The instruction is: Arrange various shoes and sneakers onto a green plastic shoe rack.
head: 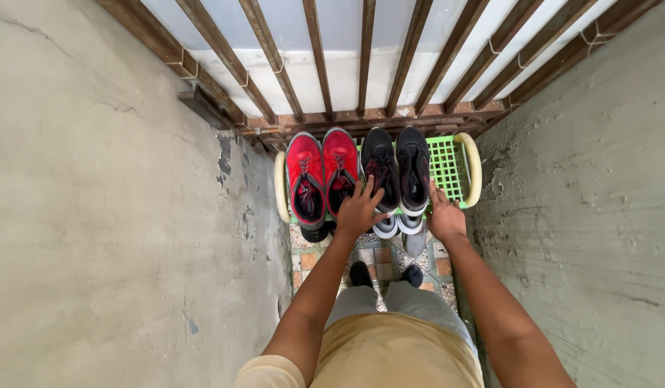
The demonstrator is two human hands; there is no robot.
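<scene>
Two hands at a crowded shoe rack

The left hand [359, 210] lies open, fingers spread on the black shoes [397, 172] beside the red shoes [323, 176]; the right hand [445, 215], open, touches the green rack [447, 169] at its bare front-right edge, walls close either side.

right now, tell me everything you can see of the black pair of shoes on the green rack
The black shoes sit side by side on the green rack, right of a red pair, toes toward the wooden bars. They look like mesh sneakers with dark laces and white heels. The left hand rests at the left shoe's edge; the right hand touches beside the right shoe.
</scene>
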